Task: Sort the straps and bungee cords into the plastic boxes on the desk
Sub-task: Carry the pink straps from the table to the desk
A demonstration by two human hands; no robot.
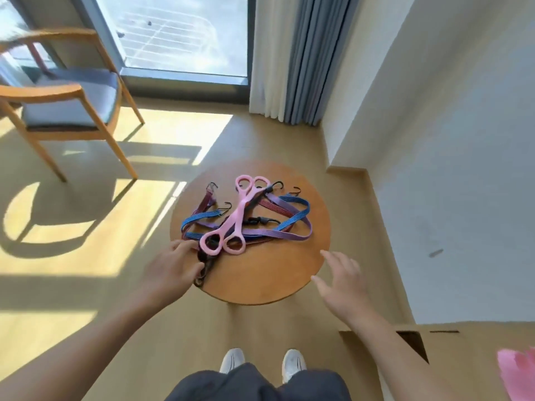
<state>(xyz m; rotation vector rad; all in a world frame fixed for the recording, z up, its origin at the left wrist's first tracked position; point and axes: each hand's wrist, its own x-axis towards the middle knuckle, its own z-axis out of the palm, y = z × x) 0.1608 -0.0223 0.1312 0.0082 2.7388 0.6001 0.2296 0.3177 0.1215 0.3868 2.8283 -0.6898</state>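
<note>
The left hand reaches in at the left rim of the round wooden table, thumb and fingers on either side of a dark looped cord. Blur hides whether they actually pinch it. The right hand hovers over the near right rim with its fingers spread, holding nothing. Two pink straps lie across a tangle of blue and purple bungee cords mid-table.
</note>
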